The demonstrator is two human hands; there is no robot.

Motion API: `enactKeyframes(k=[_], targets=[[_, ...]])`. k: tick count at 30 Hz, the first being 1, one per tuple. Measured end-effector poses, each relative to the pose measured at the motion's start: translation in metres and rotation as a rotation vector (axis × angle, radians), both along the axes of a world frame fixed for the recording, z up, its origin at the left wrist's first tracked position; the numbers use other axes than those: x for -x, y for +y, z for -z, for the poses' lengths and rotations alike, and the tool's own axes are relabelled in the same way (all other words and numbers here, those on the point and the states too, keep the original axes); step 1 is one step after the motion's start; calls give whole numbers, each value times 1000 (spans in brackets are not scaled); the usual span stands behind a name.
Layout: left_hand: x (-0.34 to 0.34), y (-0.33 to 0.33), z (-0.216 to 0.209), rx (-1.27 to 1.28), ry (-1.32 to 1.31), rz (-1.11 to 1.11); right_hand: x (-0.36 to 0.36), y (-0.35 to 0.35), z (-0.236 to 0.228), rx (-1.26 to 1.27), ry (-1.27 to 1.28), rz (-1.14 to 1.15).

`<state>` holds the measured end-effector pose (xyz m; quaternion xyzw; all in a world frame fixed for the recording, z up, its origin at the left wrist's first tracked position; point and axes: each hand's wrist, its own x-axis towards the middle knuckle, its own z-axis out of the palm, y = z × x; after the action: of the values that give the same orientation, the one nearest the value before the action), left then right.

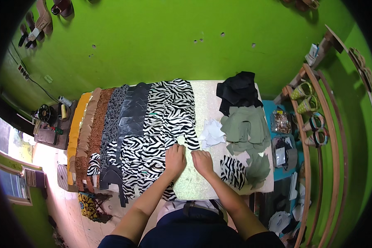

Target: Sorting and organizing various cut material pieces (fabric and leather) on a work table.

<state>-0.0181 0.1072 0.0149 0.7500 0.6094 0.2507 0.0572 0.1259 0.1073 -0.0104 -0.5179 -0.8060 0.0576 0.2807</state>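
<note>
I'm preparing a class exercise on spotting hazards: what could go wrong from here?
The left hand is beside the zebra-print pieces, its forearm over some, so a sweep might drag their overlapping rows askew.
A dark strip seems to jut past the table's front edge and could fall.
The white pieces lie right beside the olive-green pieces; they might get mixed.

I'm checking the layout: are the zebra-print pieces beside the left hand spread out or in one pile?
Spread out: the zebra-print pieces lie in overlapping rows on the table.
</note>
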Motion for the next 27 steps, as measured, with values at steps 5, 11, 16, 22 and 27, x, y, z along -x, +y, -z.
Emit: enactKeyframes(k=[5,11,16,22,27], targets=[[-19,-40,2,92,-10,158,-9,-49,3,104,74,27],[-34,-63,11,110,-22,252,-22,-73,1,47,14,53],[-52,-61,8,111,-28,276,-44,-75,-6,118,58,88],[-82,-25,-7,129,-75,291,-81,-37,-27,66,208,107],[-107,41,-11,70,-158,253,-126,27,-72,-10,358,143]])
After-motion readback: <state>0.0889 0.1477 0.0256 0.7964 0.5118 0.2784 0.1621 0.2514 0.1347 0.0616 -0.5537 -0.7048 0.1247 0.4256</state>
